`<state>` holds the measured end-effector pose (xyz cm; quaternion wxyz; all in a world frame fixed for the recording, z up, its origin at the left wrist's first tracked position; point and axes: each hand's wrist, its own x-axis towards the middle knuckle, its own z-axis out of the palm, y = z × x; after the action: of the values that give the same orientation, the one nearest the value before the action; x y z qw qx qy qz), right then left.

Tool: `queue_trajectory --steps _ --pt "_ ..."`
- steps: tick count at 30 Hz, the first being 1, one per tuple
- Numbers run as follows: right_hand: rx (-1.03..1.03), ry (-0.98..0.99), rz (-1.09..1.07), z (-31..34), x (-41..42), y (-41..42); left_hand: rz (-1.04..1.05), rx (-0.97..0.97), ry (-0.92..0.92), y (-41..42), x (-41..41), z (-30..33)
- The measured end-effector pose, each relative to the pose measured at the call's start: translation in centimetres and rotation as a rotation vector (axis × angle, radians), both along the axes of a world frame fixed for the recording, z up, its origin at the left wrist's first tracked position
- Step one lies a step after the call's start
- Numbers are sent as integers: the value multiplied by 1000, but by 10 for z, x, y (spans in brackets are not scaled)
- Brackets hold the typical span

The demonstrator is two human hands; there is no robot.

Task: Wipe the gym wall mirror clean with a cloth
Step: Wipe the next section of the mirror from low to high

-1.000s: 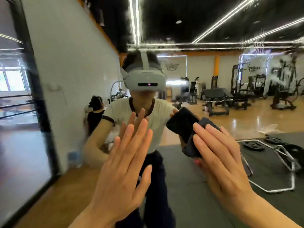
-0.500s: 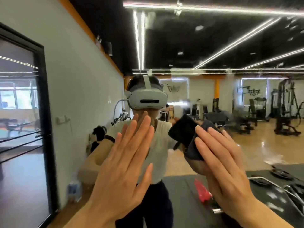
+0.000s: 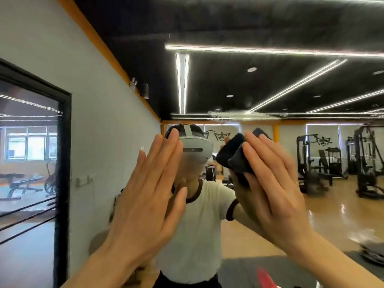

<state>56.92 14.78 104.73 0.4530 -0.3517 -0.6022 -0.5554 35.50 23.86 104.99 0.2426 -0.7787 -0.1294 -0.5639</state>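
The wall mirror [image 3: 270, 84] fills most of the view and reflects me and the gym. My right hand [image 3: 274, 183] lies flat with straight fingers, pressing a dark cloth [image 3: 239, 161] against the glass at head height. The cloth bunches out past my fingertips to the left. My left hand [image 3: 149, 196] is flat on the glass beside it, fingers straight and together, holding nothing. A smeared streak [image 3: 234, 116] shows on the mirror above the cloth.
The white wall [image 3: 99, 132] runs along the left with a black-framed panel [image 3: 64, 163]. Gym machines [image 3: 332, 163] are reflected at right. A dark floor mat [image 3: 280, 271] and a red object [image 3: 264, 277] show in the reflection below.
Both hands have slid upward on the glass, and the view has tilted up, showing more ceiling. The cloth stays under my right hand's fingers.
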Motion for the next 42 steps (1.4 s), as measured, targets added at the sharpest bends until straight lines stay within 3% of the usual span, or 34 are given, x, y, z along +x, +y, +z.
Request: queue_trajectory --steps 8,15,22,27,31,38,40,42 --pt "74 124 -4 43 -30 31 -11 8 -58 17 -15 38" --pt "13 83 -330 47 -32 30 19 33 -93 35 -39 55" --pt "13 256 -182 43 -71 43 72 17 -149 50 -69 66" --pt "25 140 -272 57 -146 84 103 13 -167 61 -83 73" --pt "18 28 -349 72 -138 84 110 42 -165 66 -88 77" --pt "58 556 -233 77 -55 32 110 33 -150 67 -93 78" --pt "70 599 -214 81 -81 41 109 26 -143 67 -93 78" --pt "70 489 -254 84 -128 64 108 29 -140 68 -93 79"
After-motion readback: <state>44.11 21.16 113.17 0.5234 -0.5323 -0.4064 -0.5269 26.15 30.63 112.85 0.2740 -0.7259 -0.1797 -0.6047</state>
